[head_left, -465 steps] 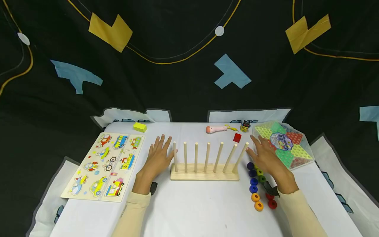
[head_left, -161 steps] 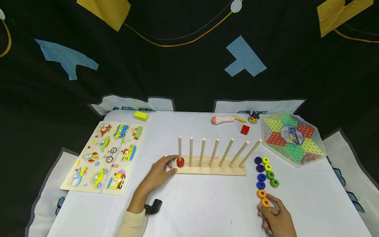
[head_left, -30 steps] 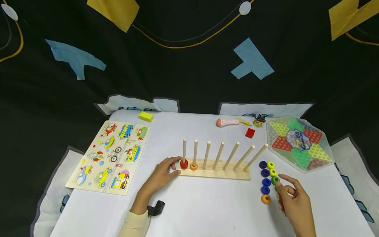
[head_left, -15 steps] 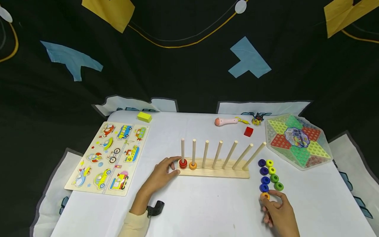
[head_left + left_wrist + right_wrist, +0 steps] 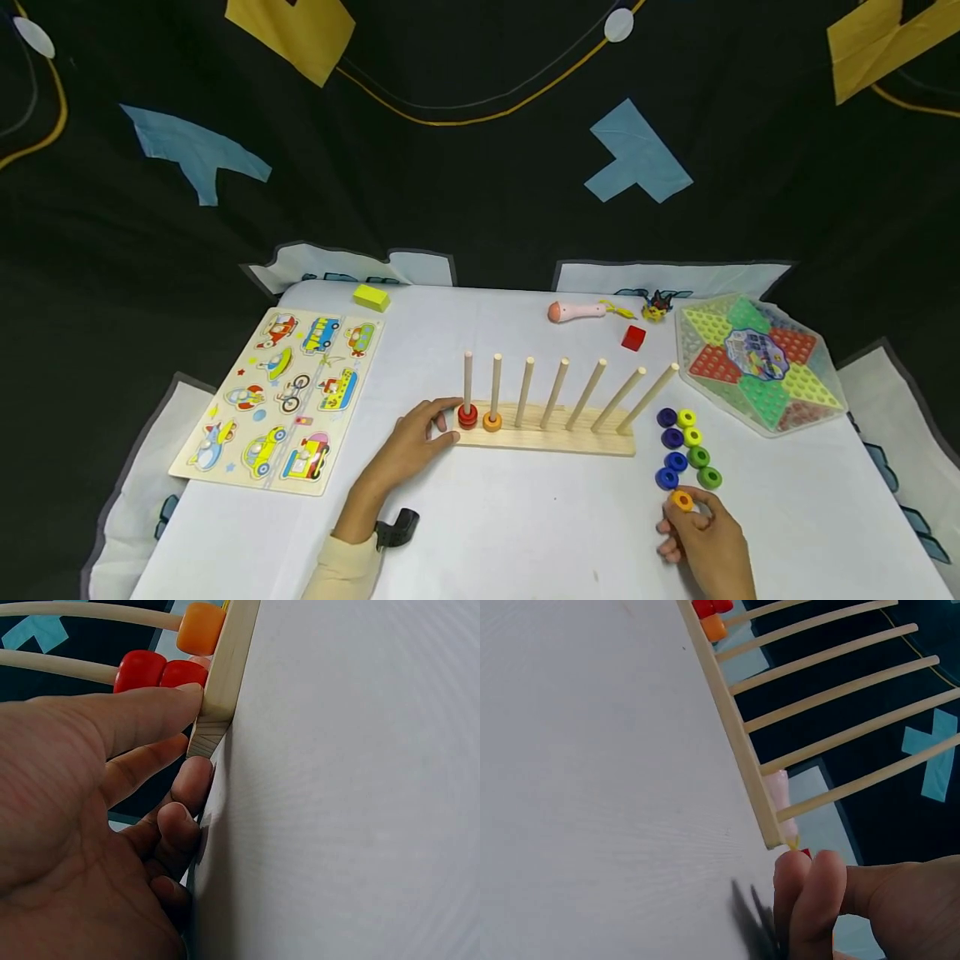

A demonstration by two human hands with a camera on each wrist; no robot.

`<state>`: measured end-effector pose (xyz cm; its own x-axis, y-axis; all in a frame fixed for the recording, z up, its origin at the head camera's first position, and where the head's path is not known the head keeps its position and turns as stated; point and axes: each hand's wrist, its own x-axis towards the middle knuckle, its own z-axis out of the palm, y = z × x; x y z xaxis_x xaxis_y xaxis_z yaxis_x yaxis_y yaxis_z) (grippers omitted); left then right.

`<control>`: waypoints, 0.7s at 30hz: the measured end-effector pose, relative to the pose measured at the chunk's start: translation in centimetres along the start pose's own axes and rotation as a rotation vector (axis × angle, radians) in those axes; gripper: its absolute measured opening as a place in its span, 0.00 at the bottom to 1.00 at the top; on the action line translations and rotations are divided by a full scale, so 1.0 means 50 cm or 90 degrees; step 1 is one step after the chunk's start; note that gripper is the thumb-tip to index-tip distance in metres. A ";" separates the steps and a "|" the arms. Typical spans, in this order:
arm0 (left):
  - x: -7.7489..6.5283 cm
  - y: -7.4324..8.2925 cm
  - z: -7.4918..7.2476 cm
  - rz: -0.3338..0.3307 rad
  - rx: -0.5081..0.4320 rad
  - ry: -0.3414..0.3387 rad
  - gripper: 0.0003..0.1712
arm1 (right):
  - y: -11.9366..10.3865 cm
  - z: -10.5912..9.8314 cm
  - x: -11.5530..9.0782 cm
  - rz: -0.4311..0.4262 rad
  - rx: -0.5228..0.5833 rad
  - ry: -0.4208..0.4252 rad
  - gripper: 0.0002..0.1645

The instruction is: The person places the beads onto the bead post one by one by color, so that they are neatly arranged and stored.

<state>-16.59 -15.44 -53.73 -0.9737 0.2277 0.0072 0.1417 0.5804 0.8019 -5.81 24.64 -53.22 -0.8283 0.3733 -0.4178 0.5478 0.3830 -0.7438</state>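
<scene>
My left hand (image 5: 412,437) grips the left end of a wooden peg stand (image 5: 547,439); in the left wrist view its thumb lies against the base (image 5: 234,675) beside the beads. Two red beads (image 5: 467,417) are stacked on the leftmost peg and one orange bead (image 5: 492,422) sits on the second. The other pegs carry nothing. At the front right, my right hand (image 5: 708,537) pinches another orange bead (image 5: 682,500) between thumb and forefinger. The right wrist view hides that bead behind the fingers (image 5: 817,900).
Blue beads (image 5: 667,478), green beads (image 5: 709,477) and yellow beads (image 5: 692,437) lie in two columns right of the stand. A picture puzzle board (image 5: 279,400) lies left. Behind are a yellow block (image 5: 371,297), pink microphone-shaped toy (image 5: 576,311), red cube (image 5: 633,337) and hexagonal game box (image 5: 759,367).
Over the longer span, two red beads and one orange bead came onto the pegs. In the last second my right hand moved from beside the green beads and took the remaining orange bead.
</scene>
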 end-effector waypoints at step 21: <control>0.002 -0.004 0.001 -0.006 0.000 -0.007 0.28 | -0.177 -0.080 -0.068 -0.231 -0.072 0.174 0.23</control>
<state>-16.73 -15.48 -53.92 -0.9729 0.2312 -0.0068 0.1328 0.5826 0.8018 -7.37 23.34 -43.13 -0.9156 0.4014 0.0237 0.2496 0.6138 -0.7490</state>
